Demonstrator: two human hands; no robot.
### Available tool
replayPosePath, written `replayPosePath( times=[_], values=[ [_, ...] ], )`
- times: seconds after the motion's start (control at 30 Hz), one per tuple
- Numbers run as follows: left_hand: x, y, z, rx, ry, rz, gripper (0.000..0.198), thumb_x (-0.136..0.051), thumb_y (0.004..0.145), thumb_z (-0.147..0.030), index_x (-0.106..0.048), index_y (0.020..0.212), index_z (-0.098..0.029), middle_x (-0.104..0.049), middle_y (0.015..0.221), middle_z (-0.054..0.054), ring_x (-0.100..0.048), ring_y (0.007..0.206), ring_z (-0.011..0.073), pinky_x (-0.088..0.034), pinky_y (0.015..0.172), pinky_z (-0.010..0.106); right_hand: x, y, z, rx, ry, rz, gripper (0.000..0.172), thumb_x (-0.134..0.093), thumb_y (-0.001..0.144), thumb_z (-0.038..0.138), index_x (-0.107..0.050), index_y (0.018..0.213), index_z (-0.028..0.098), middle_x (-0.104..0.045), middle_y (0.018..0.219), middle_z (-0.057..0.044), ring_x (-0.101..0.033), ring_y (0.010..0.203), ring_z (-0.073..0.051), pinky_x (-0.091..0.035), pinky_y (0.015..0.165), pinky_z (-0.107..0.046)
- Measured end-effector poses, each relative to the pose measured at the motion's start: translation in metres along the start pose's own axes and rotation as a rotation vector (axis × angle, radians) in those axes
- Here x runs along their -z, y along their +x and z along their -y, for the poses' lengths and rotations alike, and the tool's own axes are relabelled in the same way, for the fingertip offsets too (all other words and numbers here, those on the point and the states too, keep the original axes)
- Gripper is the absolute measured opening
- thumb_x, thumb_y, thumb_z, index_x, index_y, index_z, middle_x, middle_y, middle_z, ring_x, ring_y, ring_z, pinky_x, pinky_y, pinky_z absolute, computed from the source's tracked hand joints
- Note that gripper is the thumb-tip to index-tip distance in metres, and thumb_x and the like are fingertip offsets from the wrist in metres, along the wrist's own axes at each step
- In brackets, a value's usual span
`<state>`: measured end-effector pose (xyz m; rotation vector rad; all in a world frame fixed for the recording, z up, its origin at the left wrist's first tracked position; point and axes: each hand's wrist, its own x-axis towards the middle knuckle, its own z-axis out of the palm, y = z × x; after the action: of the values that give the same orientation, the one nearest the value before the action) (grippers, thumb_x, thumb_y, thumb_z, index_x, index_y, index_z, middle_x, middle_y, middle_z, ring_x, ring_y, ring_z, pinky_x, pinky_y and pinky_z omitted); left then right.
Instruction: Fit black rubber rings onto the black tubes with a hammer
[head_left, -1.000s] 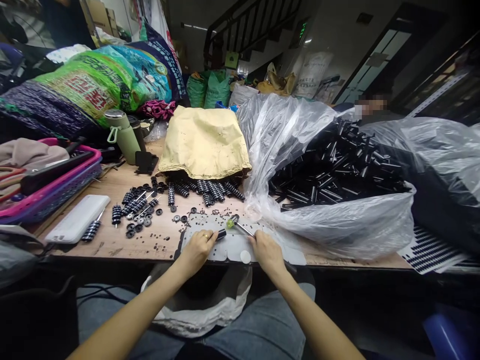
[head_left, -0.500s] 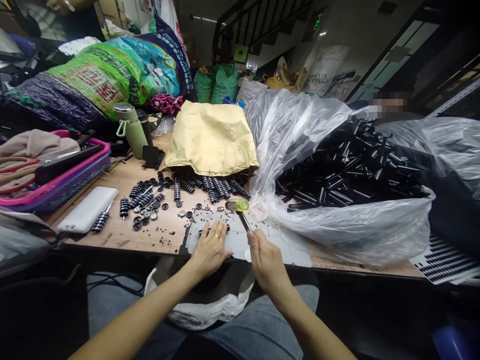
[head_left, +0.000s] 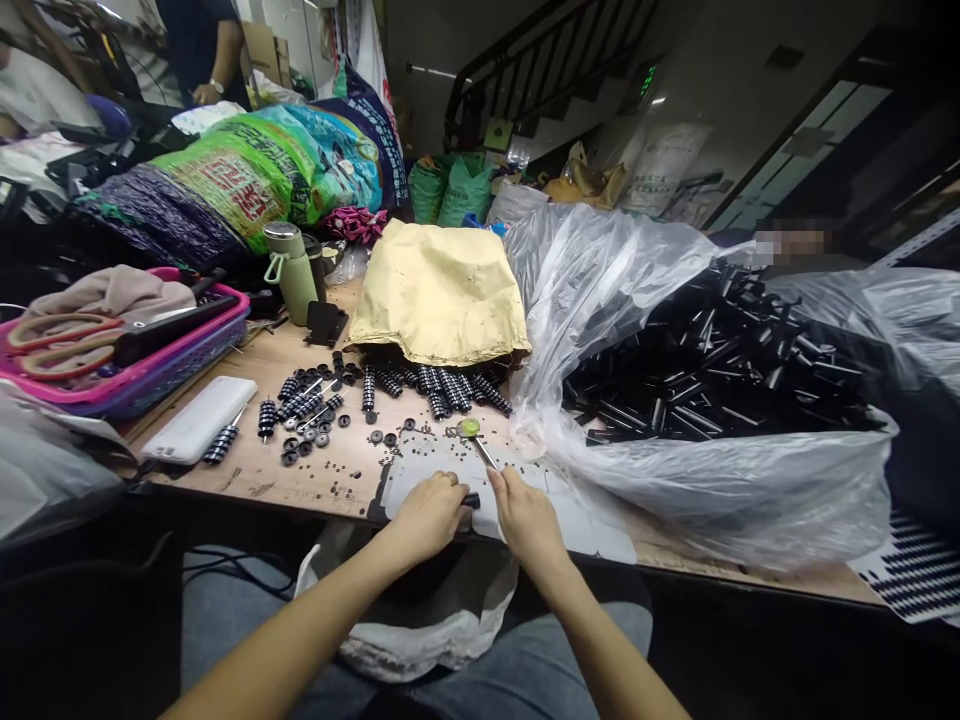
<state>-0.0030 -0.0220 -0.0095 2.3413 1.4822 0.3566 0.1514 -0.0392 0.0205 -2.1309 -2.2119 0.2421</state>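
My left hand (head_left: pixel 431 512) is closed on a short black tube (head_left: pixel 471 499) at the near edge of a pale mat (head_left: pixel 577 515). My right hand (head_left: pixel 525 510) grips the thin metal handle of a small hammer (head_left: pixel 474 438) with a yellow-green head, which points away from me over the mat. The two hands sit close together, almost touching. Black washers and ribbed black spools (head_left: pixel 442 385) lie scattered on the wooden table (head_left: pixel 255 480) beyond them.
A tan sack (head_left: pixel 441 290) lies over the spools. To the right a clear plastic bag (head_left: pixel 675 470) holds a heap of black tubes. At left are a white power bank (head_left: pixel 199 418), a green bottle (head_left: pixel 291 270) and a pink basket (head_left: pixel 150 365). A white bag hangs under the table edge.
Both hands have drawn back toward the near table edge. The hammer head has dropped lower over the mat. The black tube now shows between the hands.
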Motion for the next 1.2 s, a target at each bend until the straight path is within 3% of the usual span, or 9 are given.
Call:
replayPosePath(
  times=[0.1,0.23,0.37,0.53,0.63,0.7,0.8,1.07,1.2],
  values=[
    [0.030,0.017,0.033,0.162,0.023,-0.112,0.038,-0.029,0.087,-0.032,-0.049,0.112,-0.011,-0.057,0.105,0.016,-0.054,0.095,0.0226,-0.044,0.077,0.034,-0.016,0.010,-0.024,-0.077,-0.092,-0.011,0.038,-0.023,0.091,0.044,-0.048,0.079,0.019,-0.061,0.072,-0.003,-0.058,0.061,-0.016,-0.027,0.050,-0.024],
    [0.050,0.051,0.097,0.739,0.195,-0.304,0.037,-0.037,0.081,-0.027,-0.048,0.106,-0.001,-0.057,0.098,0.024,-0.055,0.093,0.0309,-0.044,0.070,0.038,-0.037,0.013,-0.039,-0.024,-0.124,-0.129,0.034,-0.031,0.090,0.043,-0.050,0.079,0.017,-0.057,0.080,-0.006,-0.055,0.076,-0.019,-0.034,0.059,-0.026],
    [0.051,0.057,0.120,0.718,0.228,-0.295,0.029,-0.036,0.078,-0.016,-0.051,0.096,0.001,-0.059,0.089,0.025,-0.057,0.088,0.0312,-0.043,0.070,0.038,-0.024,0.030,-0.051,0.052,-0.047,-0.276,0.029,-0.037,0.088,0.039,-0.053,0.088,0.016,-0.056,0.087,-0.007,-0.051,0.084,-0.020,-0.037,0.070,-0.028],
    [0.079,0.021,0.091,0.498,0.181,-0.389,0.034,-0.039,0.079,-0.030,-0.053,0.101,-0.008,-0.061,0.086,0.016,-0.058,0.079,0.0270,-0.043,0.067,0.034,0.023,0.090,-0.103,-0.189,-0.059,-0.330,0.025,-0.035,0.089,0.028,-0.052,0.099,0.013,-0.055,0.099,-0.011,-0.046,0.095,-0.021,-0.035,0.078,-0.029],
    [0.087,0.005,0.057,0.362,-0.077,-0.146,0.027,-0.047,0.075,-0.038,-0.058,0.085,-0.016,-0.062,0.073,0.007,-0.056,0.058,0.0199,-0.043,0.053,0.029,0.036,0.131,-0.128,-0.292,-0.060,-0.289,0.026,-0.037,0.088,0.024,-0.053,0.102,0.008,-0.055,0.100,-0.015,-0.047,0.097,-0.023,-0.035,0.076,-0.029],
    [0.073,0.003,0.038,0.253,-0.177,-0.035,0.022,-0.051,0.073,-0.037,-0.059,0.072,-0.016,-0.061,0.069,0.006,-0.056,0.058,0.0187,-0.043,0.053,0.028,0.038,0.152,-0.133,-0.340,-0.049,-0.246,0.028,-0.041,0.086,0.023,-0.052,0.106,0.007,-0.056,0.099,-0.017,-0.049,0.095,-0.022,-0.035,0.073,-0.029],
    [0.036,0.008,0.026,0.086,-0.204,-0.171,0.022,-0.053,0.073,-0.037,-0.060,0.076,-0.016,-0.061,0.080,0.008,-0.057,0.075,0.0216,-0.045,0.067,0.032,0.039,0.167,-0.130,-0.388,-0.030,-0.192,0.031,-0.047,0.082,0.021,-0.052,0.110,0.007,-0.058,0.096,-0.017,-0.054,0.086,-0.020,-0.035,0.069,-0.028],
    [0.013,0.007,0.016,0.117,-0.451,-0.310,0.028,-0.041,0.082,-0.039,-0.054,0.092,-0.016,-0.061,0.082,0.007,-0.057,0.075,0.0197,-0.044,0.067,0.031,0.089,0.106,-0.117,-0.250,-0.135,-0.191,0.022,-0.044,0.084,0.025,-0.063,0.086,0.014,-0.061,0.095,-0.014,-0.048,0.098,-0.025,-0.033,0.079,-0.035],
    [0.019,0.019,-0.014,-0.090,-0.635,-0.169,0.020,-0.056,0.073,-0.036,-0.059,0.076,-0.017,-0.060,0.074,0.003,-0.055,0.070,0.0164,-0.042,0.063,0.026,0.094,0.055,-0.066,0.365,0.048,0.156,0.020,-0.053,0.079,0.030,-0.063,0.066,0.018,-0.061,0.071,-0.004,-0.054,0.072,-0.016,-0.038,0.068,-0.027]
  ],
)
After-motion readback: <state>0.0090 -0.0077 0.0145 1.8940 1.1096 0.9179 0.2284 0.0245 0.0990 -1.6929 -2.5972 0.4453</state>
